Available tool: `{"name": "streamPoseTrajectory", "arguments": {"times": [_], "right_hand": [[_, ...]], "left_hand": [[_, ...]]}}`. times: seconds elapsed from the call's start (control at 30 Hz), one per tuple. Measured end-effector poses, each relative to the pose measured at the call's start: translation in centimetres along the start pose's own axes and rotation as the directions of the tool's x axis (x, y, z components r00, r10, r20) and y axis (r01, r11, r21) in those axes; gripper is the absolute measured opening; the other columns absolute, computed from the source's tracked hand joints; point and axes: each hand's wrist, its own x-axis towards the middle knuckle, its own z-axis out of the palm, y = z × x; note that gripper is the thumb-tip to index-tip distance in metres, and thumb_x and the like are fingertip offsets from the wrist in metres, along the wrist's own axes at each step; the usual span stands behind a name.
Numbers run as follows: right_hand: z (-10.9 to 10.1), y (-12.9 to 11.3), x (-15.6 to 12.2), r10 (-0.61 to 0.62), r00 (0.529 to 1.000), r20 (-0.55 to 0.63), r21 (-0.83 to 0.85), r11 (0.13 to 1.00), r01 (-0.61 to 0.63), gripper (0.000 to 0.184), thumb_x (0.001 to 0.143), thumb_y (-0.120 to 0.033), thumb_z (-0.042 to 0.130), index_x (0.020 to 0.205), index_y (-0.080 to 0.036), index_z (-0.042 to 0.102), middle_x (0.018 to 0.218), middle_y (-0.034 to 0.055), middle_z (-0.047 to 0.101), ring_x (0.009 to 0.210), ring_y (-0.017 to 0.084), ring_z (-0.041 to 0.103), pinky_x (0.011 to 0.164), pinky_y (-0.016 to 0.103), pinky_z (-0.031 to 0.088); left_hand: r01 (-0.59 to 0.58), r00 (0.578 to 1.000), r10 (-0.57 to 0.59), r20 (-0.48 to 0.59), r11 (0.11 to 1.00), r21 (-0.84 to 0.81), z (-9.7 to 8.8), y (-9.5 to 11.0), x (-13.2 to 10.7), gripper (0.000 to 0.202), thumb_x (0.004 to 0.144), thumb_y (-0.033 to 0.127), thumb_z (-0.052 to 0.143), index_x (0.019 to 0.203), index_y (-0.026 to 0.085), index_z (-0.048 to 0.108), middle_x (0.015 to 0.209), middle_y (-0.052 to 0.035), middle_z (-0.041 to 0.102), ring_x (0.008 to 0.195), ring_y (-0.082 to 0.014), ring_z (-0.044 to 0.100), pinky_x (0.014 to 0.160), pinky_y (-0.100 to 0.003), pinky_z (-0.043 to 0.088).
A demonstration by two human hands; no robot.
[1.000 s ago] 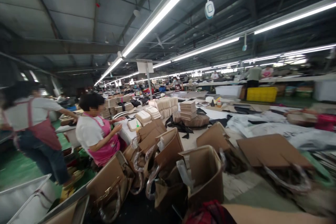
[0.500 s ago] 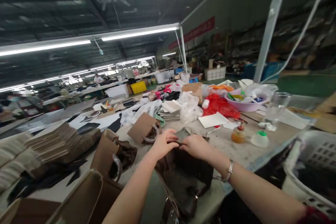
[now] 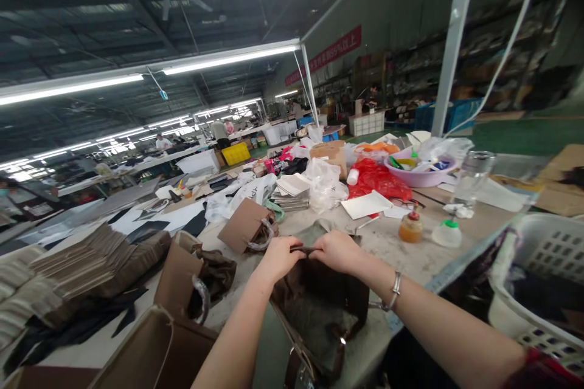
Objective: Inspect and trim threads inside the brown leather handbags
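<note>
A dark brown handbag (image 3: 328, 301) stands open in front of me at the table's near edge, its inside lining showing. My left hand (image 3: 283, 257) pinches the bag's far top edge between thumb and fingers. Close beside it, my right hand (image 3: 336, 250) grips the same edge, fingers closed. Straps with metal fittings hang at the bag's near side. To the left lie other brown bag pieces: a panel with a wrapped handle (image 3: 244, 226), a second one (image 3: 180, 276) closer in, and a larger brown bag body (image 3: 155, 346).
Stacks of brown panels (image 3: 86, 255) sit at left. Beyond my hands are white plastic bags (image 3: 325, 185), a red bag (image 3: 376, 179) and a purple basin (image 3: 422, 176). Two small bottles, one amber (image 3: 410, 228), stand at right, near a white basket (image 3: 542, 292).
My left fingers have closed down onto the bag's edge, where before they were more raised. The view has shifted slightly; the right hand keeps its grip.
</note>
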Motion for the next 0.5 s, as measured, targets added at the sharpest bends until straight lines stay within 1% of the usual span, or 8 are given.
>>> {"name": "streamPoseTrajectory", "arguments": {"times": [0.13,0.23,0.3,0.4,0.47,0.5], "right_hand": [[0.3,0.0,-0.1,-0.019,0.999,-0.027,-0.013,1.000,0.019,0.029,0.085,-0.039,0.050,0.080,-0.023,0.073,0.074,0.0048,0.070,0.071,0.019,0.062,0.059,0.024,0.040],[0.4,-0.2,0.1,-0.008,0.999,-0.044,-0.042,0.999,0.007,0.031,0.086,-0.039,0.048,0.078,-0.022,0.072,0.075,0.0061,0.070,0.074,0.021,0.063,0.061,0.025,0.042],[0.3,-0.3,0.4,-0.001,0.999,-0.050,-0.056,0.998,-0.002,0.032,0.086,-0.039,0.047,0.076,-0.021,0.072,0.076,0.0070,0.070,0.076,0.022,0.064,0.063,0.026,0.043],[0.4,-0.3,0.3,-0.014,0.998,-0.065,-0.043,0.999,0.011,0.034,0.086,-0.039,0.045,0.073,-0.022,0.071,0.076,0.0074,0.070,0.076,0.023,0.064,0.065,0.028,0.045],[1.3,0.0,-0.3,-0.061,0.994,-0.086,0.005,0.998,0.062,0.036,0.087,-0.042,0.043,0.072,-0.025,0.071,0.074,0.0066,0.070,0.072,0.023,0.065,0.063,0.030,0.045],[2.2,0.4,-0.5,-0.083,0.991,-0.104,0.048,0.995,0.089,0.036,0.086,-0.044,0.042,0.073,-0.028,0.071,0.074,0.0061,0.070,0.071,0.023,0.065,0.062,0.030,0.046]], "left_hand": [[-0.010,1.000,0.008,0.028,0.999,0.048,-0.1,0.4,-0.1,0.016,0.076,0.027,0.058,0.079,0.019,0.071,0.075,-0.0004,0.069,0.072,-0.0159,0.060,0.067,-0.024,0.042],[-0.031,0.999,0.029,0.031,0.997,0.075,0.0,0.1,0.1,0.018,0.077,0.028,0.057,0.078,0.018,0.072,0.073,-0.0010,0.069,0.070,-0.0154,0.059,0.065,-0.023,0.040],[-0.040,0.998,0.036,0.042,0.995,0.087,0.0,-0.1,0.4,0.020,0.079,0.029,0.056,0.079,0.018,0.073,0.075,-0.0017,0.070,0.069,-0.0151,0.058,0.065,-0.023,0.040],[-0.013,0.999,0.008,0.053,0.995,0.098,-0.4,0.1,0.2,0.022,0.080,0.029,0.055,0.082,0.018,0.074,0.077,-0.0025,0.071,0.070,-0.0152,0.060,0.066,-0.023,0.042],[-0.008,0.998,0.002,0.065,0.996,0.091,-0.5,0.5,-0.3,0.023,0.082,0.029,0.053,0.088,0.020,0.074,0.082,-0.0018,0.072,0.074,-0.0152,0.062,0.067,-0.022,0.043],[-0.024,0.997,0.017,0.079,0.996,0.085,-0.2,0.6,-0.5,0.024,0.083,0.028,0.052,0.093,0.022,0.073,0.087,-0.0010,0.072,0.078,-0.0147,0.063,0.068,-0.021,0.044]]}}
